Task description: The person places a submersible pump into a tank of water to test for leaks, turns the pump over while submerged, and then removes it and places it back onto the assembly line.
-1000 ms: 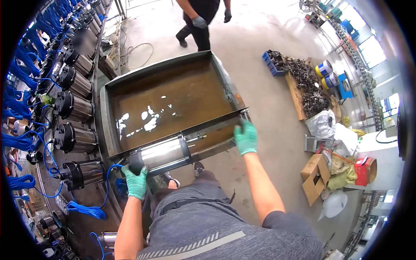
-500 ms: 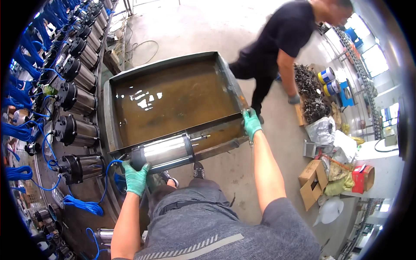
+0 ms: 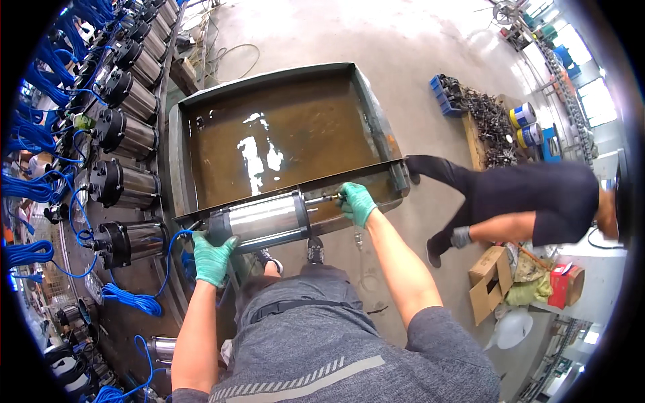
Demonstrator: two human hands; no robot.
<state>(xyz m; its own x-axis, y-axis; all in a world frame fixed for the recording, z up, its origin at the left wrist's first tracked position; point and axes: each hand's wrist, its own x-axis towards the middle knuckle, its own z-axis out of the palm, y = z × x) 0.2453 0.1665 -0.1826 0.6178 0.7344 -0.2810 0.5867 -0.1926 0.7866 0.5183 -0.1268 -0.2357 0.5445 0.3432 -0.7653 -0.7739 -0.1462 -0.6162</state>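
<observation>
A silver cylindrical pump motor [image 3: 265, 219] with black end caps lies across the near edge of a metal water tank [image 3: 176, 144]. My left hand [image 3: 213, 258], in a green glove, grips its black left end, where a blue cable [image 3: 168, 265] comes out. From the motor's right end a thin metal shaft [image 3: 321, 199] sticks out. My right hand [image 3: 358, 203], also green-gloved, has its fingers closed at the tip of that shaft. Whether they hold anything besides the shaft is hidden.
Brown water fills the tank. Similar motors [image 3: 127, 185] with coiled blue cables line the bench at left. At right, a person in dark clothes [image 3: 510, 201] bends over by an open cardboard box [image 3: 489, 282]. A pile of dark metal parts [image 3: 487, 124] lies beyond.
My right hand has moved left from the tank's right corner to the shaft tip. My left hand stays on the motor. The other person has stepped toward the right and nearer.
</observation>
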